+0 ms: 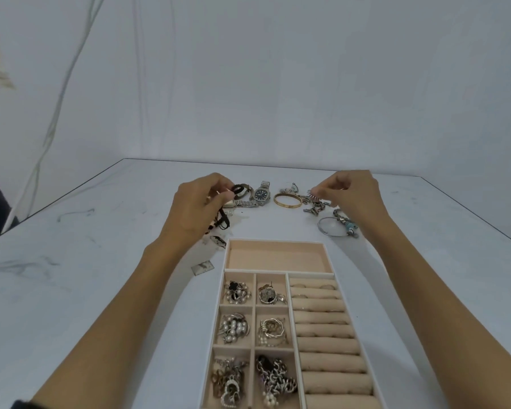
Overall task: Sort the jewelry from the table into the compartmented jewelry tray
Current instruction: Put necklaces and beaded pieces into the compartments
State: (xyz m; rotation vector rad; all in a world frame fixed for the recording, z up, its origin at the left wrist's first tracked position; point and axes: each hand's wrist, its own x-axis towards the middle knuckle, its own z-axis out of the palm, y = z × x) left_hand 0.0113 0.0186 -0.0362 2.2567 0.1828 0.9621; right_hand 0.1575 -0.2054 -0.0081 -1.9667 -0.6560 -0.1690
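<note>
Left hand [201, 202] pinches a black strap [222, 221] and right hand [351, 193] pinches a charm bracelet [316, 203], both on the table [101, 261] beyond the tray [278, 241], probably to fill its bare far compartment

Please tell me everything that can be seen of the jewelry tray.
The jewelry tray is a rectangular box, white outside, lined with beige velvet-like fabric. It lies flat on the table. Its wide far compartment is empty. Six small compartments on the left all hold jewelry; ring rolls on the right hold a few rings. Neither the left hand nor the right hand touches it.
</note>
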